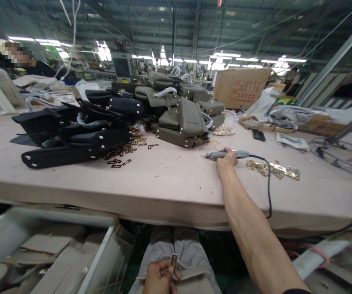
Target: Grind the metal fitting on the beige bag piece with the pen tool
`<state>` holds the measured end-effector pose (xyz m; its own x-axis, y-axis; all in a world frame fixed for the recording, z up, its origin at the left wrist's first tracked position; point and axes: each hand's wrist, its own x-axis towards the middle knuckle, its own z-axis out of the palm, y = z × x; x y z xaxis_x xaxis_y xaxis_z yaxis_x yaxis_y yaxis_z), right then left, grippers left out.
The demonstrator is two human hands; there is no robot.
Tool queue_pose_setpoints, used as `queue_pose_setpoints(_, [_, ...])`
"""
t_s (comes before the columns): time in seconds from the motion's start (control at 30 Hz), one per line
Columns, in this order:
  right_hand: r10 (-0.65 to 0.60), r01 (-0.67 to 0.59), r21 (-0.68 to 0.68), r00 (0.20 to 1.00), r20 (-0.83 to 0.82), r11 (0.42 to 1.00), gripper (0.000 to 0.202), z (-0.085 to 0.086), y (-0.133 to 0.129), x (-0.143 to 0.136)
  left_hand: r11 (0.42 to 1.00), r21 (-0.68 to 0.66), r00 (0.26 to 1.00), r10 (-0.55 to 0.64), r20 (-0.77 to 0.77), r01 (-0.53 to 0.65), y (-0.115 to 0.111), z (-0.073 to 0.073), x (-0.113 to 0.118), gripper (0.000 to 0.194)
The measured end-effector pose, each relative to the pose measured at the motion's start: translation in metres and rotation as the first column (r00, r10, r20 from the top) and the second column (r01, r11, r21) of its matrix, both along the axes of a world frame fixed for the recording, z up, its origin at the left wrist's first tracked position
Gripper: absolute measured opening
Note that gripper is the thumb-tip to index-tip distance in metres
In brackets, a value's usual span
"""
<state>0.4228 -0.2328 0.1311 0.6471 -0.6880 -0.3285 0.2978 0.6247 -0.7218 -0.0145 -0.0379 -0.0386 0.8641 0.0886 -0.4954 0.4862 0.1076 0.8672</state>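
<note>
Two hands show in the head view, well apart. The right hand (227, 157) is stretched out over the desk (163, 183), fingers wrapped shut around a slim grey power driver (226, 154) that lies nearly level, its long axis running left to right, tip pointing left toward the olive bags (182, 118) and its black cord (268, 183) trailing right and back over the desk edge. Just right of that hand lies a heap of gold chain (274, 169). The left hand (160, 277) sits low in the lap, under the desk edge, closed on a tan flap piece (194, 273) and pinching a small metal buckle (174, 261) upright (its detail is too small to read). So the driver lies well up and to the right of the buckle, and only the right hand is near it. Black bags (81, 130) are piled at left, with dark metal fittings (121, 153) scattered beside them; a cardboard box (241, 87) stands behind, and a bin (50, 245) of tan pieces sits below left.
</note>
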Motion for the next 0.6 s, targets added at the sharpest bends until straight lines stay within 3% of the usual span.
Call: queue_pose_setpoints(0.6, [0.004,-0.004,0.030,1.000,0.004,1.000,0.034,0.0065,0.0007,-0.0061,0.998,-0.053,1.000,0.015,0.004,-0.014,-0.0011,0.0003,-0.0005,0.051])
